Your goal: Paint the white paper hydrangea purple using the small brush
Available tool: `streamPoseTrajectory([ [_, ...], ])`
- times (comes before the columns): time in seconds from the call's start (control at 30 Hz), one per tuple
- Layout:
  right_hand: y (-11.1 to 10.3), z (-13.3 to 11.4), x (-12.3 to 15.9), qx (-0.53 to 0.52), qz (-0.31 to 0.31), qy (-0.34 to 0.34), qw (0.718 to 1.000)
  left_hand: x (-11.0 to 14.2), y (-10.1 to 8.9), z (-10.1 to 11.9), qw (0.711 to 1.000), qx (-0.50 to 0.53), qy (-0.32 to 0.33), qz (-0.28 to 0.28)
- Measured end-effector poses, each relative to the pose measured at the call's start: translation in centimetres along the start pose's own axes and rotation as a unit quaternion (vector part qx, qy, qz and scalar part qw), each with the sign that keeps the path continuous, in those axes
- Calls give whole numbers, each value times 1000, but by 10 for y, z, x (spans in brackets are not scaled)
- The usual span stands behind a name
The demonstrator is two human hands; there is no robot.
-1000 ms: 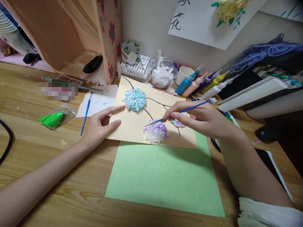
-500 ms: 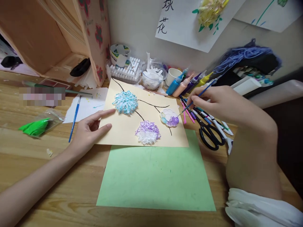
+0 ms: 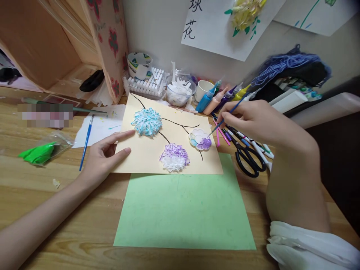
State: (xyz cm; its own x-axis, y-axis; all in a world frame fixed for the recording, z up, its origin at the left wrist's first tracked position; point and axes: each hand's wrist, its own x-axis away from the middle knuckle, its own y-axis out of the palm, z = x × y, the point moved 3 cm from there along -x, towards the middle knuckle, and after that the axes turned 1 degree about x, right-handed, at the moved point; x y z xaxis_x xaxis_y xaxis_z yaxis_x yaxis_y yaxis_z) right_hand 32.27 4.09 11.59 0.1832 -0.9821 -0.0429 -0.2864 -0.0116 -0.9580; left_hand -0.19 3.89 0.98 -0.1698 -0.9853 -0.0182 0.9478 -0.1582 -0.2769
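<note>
My right hand (image 3: 247, 118) is closed around a slim blue paintbrush (image 3: 232, 109). The brush tip is at the purple paint on a small flower-shaped palette (image 3: 196, 135), which lies on a cream sheet of paper (image 3: 140, 153). My left hand (image 3: 108, 153) rests at the sheet's left edge, thumb and forefinger stretched out over it; its other fingers are partly hidden. Black drawn stems run across the sheet. A blue-and-white paper-strip pompom flower (image 3: 147, 122) sits at upper left, and a purple-and-white one (image 3: 174, 157), purple on its upper half, at lower middle.
Green paper (image 3: 182, 210) lies partly under the cream sheet. Black scissors (image 3: 250, 159) and several pens are on the right. Paint bottles (image 3: 205, 100), a paper cup (image 3: 203, 90) and a bowl of white strips (image 3: 180, 92) line the wall. Another brush (image 3: 86, 144) lies left.
The brush tip has moved slightly left, further in over the palette's purple paint. The whole view has shifted a little; my left hand stays on the sheet.
</note>
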Motion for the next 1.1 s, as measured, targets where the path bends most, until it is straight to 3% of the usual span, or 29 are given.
streamPoseTrajectory([
  [0.07, -6, -7, 5, 2, 28, -12, 1000, 0, 0, -1, 1000, 8, 6, -4],
  [0.17, -8, -22, 13, -126, 55, -85, 987, 0, -1, -4, 1000, 21, 12, -2],
  [0.27, 0, -39, 17, -239, 6, -154, 959, 0, -1, -5, 1000, 17, 12, 1],
  [0.33, 9, -48, 16, -262, -26, -190, 946, 0, -1, -5, 1000, 4, 13, 1],
  [0.53, 32, -62, 10, -232, -67, -265, 934, -2, -1, -5, 999, 1, 33, -6],
  [1.1, 40, -71, 10, -169, -102, -269, 943, -1, 0, -3, 998, -21, 52, -3],
])
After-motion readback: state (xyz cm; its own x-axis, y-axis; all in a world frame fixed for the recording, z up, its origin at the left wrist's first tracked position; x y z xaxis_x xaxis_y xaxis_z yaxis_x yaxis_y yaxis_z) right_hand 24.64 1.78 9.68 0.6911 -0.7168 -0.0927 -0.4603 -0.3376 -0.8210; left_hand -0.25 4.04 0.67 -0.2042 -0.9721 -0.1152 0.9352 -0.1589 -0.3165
